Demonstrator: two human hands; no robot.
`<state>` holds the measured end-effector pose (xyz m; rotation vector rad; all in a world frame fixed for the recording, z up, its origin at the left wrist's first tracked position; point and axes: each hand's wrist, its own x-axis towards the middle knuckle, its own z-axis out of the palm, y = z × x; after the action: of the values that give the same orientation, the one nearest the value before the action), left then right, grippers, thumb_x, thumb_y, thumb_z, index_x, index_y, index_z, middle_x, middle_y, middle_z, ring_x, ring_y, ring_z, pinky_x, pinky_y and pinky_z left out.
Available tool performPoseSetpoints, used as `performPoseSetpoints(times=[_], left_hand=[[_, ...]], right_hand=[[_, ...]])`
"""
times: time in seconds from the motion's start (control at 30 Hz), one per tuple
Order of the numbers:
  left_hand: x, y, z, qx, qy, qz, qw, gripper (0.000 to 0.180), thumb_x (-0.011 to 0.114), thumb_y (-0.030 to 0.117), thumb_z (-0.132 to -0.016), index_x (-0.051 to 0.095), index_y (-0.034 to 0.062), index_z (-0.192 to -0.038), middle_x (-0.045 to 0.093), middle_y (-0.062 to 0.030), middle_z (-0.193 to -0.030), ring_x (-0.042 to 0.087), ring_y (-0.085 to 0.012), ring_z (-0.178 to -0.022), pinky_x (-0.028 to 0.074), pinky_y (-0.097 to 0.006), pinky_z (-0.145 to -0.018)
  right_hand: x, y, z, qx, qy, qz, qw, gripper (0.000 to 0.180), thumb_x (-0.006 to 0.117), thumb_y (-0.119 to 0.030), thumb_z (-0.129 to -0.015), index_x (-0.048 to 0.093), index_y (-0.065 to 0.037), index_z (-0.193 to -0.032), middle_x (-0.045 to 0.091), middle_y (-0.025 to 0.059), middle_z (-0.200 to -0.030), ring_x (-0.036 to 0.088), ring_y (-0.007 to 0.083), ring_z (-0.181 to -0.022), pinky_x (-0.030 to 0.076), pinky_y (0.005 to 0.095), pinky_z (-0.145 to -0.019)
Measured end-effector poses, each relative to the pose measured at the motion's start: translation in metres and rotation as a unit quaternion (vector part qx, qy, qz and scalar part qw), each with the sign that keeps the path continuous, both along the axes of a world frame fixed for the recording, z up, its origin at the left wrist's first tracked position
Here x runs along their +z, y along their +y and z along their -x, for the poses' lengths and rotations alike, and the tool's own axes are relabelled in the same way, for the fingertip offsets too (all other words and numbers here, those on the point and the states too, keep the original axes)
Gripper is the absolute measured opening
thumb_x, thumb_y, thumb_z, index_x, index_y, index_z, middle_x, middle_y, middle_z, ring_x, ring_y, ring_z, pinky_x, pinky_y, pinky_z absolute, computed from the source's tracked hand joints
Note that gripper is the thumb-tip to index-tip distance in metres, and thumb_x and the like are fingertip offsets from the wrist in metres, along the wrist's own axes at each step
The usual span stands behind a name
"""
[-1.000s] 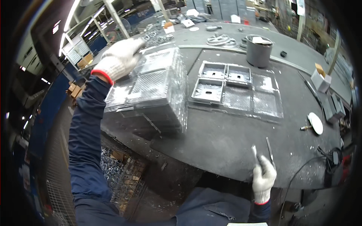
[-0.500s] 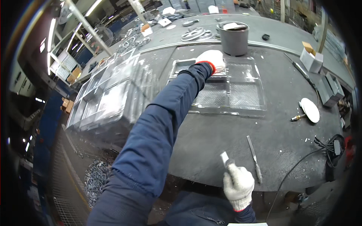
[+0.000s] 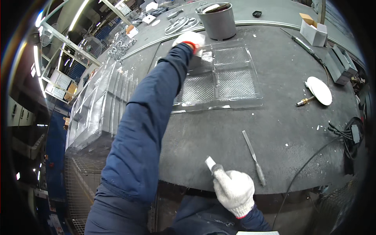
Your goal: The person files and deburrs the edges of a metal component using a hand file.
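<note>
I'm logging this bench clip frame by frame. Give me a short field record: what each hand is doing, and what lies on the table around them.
left hand: white glove, arm stretched out, resting on the far left corner of the clear plastic tray
right hand: white glove, near table edge, gripping a small flat tool
tray: clear, with compartments, flat on the grey table
nearest loose tool: metal file, right of the right hand, untouched
behind tray: grey bucket
left side: stack of clear trays
right side: white disc, cardboard box

Grey workbench (image 3: 219, 129) bears clear tray (image 3: 231, 84), file (image 3: 252, 156), bucket (image 3: 219, 21).
</note>
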<state>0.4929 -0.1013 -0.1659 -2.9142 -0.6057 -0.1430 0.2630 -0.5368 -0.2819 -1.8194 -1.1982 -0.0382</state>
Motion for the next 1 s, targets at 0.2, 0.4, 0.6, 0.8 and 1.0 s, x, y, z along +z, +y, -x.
performPoseSetpoints(times=[0.2, 0.4, 0.6, 0.8, 1.0], left_hand=[[0.053, -0.013, 0.126, -0.017, -0.315, 0.082, 0.945, 0.04, 0.056, 0.027, -0.103, 0.077, -0.0048, -0.112, 0.079, -0.025, -0.107, 0.076, -0.0362, -0.104, 0.057, -0.046, -0.093], [0.037, -0.115, 0.288, 0.04, -0.446, 0.454, 0.77, 0.032, 0.061, 0.023, -0.099, 0.077, -0.0005, -0.114, 0.072, -0.0108, -0.097, 0.064, -0.02, -0.085, 0.053, -0.037, -0.081], [-0.007, -0.16, 0.352, 0.08, -0.257, 0.609, 0.746, 0.026, 0.06, 0.012, -0.1, 0.074, -0.0015, -0.118, 0.072, -0.0056, -0.105, 0.064, -0.0115, -0.096, 0.053, -0.03, -0.087], [-0.028, -0.177, 0.346, 0.034, -0.233, 0.583, 0.778, 0.041, 0.071, 0.028, -0.1, 0.073, -0.0032, -0.127, 0.073, -0.0089, -0.114, 0.066, -0.0157, -0.105, 0.053, -0.031, -0.095], [-0.013, -0.169, 0.341, -0.046, -0.129, 0.478, 0.868, 0.06, 0.08, 0.034, -0.099, 0.068, -0.0064, -0.141, 0.076, -0.0168, -0.124, 0.07, -0.0208, -0.114, 0.054, -0.035, -0.105]], right_hand=[[-0.008, -0.006, 0.011, -0.057, -0.056, 0.005, 0.997, 0.041, 0.082, -0.011, -0.086, 0.076, -0.01, -0.126, 0.062, 0.0071, -0.076, 0.065, 0.0282, -0.065, 0.054, 0.0417, -0.061], [-0.011, -0.005, 0.015, -0.067, -0.048, -0.054, 0.995, 0.038, 0.08, -0.005, -0.086, 0.076, -0.007, -0.124, 0.065, 0.0135, -0.078, 0.068, 0.0346, -0.069, 0.055, 0.0451, -0.064], [-0.015, 0.006, 0.013, -0.083, -0.031, -0.098, 0.991, 0.037, 0.078, 0.0, -0.09, 0.076, -0.005, -0.126, 0.069, 0.0171, -0.087, 0.071, 0.036, -0.078, 0.056, 0.0432, -0.072], [-0.025, 0.001, 0.014, -0.088, -0.014, -0.109, 0.99, 0.039, 0.077, 0.003, -0.092, 0.076, -0.002, -0.131, 0.078, 0.0175, -0.106, 0.076, 0.0339, -0.091, 0.06, 0.0401, -0.081], [-0.022, 0.0, 0.018, -0.101, -0.061, -0.04, 0.992, 0.044, 0.082, -0.002, -0.088, 0.076, -0.009, -0.132, 0.074, 0.0143, -0.106, 0.074, 0.0322, -0.093, 0.058, 0.0415, -0.081]])
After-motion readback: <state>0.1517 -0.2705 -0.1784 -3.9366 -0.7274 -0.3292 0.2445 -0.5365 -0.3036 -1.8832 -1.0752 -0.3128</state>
